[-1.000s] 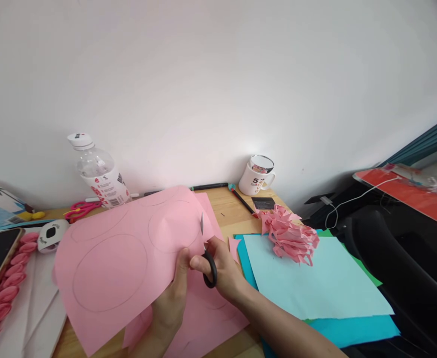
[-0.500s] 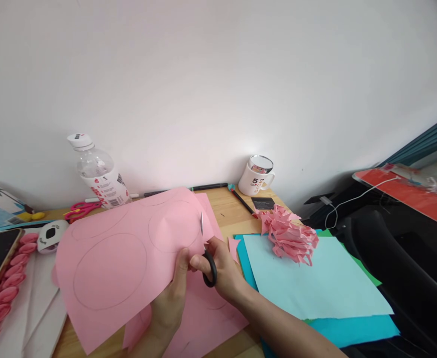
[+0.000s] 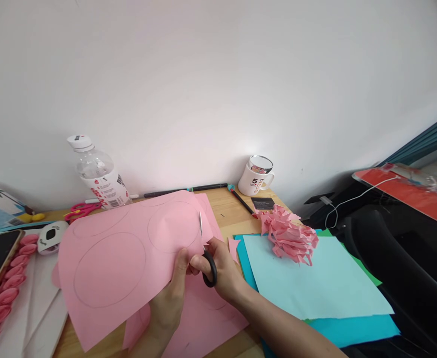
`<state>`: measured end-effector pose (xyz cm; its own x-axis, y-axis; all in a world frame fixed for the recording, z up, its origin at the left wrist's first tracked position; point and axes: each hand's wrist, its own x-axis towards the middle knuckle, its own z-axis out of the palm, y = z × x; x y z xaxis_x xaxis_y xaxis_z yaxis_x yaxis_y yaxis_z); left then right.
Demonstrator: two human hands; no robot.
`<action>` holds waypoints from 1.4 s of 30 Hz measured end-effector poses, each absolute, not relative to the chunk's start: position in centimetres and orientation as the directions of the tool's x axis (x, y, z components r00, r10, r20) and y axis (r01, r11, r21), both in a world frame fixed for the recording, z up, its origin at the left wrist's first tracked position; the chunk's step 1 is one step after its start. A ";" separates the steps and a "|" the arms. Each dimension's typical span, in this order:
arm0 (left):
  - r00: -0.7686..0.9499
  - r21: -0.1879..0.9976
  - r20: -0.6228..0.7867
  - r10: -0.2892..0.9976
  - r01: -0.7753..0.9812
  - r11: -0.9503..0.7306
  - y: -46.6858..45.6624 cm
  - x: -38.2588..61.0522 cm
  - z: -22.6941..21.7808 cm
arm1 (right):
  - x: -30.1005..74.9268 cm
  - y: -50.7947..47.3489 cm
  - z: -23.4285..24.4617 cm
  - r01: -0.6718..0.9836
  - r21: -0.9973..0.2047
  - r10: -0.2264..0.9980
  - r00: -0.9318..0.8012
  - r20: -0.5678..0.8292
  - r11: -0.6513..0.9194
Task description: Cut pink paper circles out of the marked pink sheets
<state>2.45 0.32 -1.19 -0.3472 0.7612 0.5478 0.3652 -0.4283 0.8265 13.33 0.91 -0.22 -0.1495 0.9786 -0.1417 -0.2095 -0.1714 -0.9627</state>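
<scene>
A plain white wall (image 3: 188, 99) backs the light wooden surface (image 3: 233, 219). From my remote seat I see, leftmost, a clear plastic bottle (image 3: 102, 181), then a curved pink paper sheet with pencilled ovals (image 3: 110, 268), raised over the surface. The left hand's (image 3: 168, 298) fingers pinch its near edge; the right hand's (image 3: 224, 268) fingers wrap the black-handled metal scissors (image 3: 214, 271), blade beside an oval's outline. I judge this as cutting; the next snip seems to call for steady tension along that line. Further right are a white mug (image 3: 254, 180) and crumpled pink paper strips (image 3: 291, 236) on a pale-blue sheet (image 3: 323, 291).
</scene>
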 end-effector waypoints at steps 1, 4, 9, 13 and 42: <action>-0.338 0.837 0.533 0.776 0.347 -0.424 0.3 2.5 -1.2 | 13.3 0.9 -0.2 -0.213 -0.962 0.978 -0.154 -0.140 -0.171; -0.302 0.877 0.465 0.832 0.282 -0.388 0.3 2.4 -1.4 | 13.2 0.8 -0.3 -0.209 -0.960 0.975 -0.155 -0.157 -0.187; -0.368 0.900 0.431 0.824 0.241 -0.363 0.5 2.2 -1.9 | 13.0 0.7 -0.6 -0.197 -0.960 0.973 -0.155 -0.170 -0.199; -0.434 0.871 0.483 0.761 0.324 -0.369 0.6 1.9 -2.1 | 13.4 0.9 -0.8 -0.274 -0.949 0.980 -0.161 -0.115 -0.156; -0.354 0.879 0.472 0.807 0.263 -0.398 0.9 1.7 -2.1 | 14.2 1.5 -0.9 -0.171 -0.978 0.986 -0.135 -0.099 -0.122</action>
<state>1.65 0.91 -2.11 -0.3544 0.8073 0.4719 0.2633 -0.3981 0.8787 14.17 1.47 -0.92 -0.1349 0.9859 -0.0992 -0.1710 -0.1218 -0.9777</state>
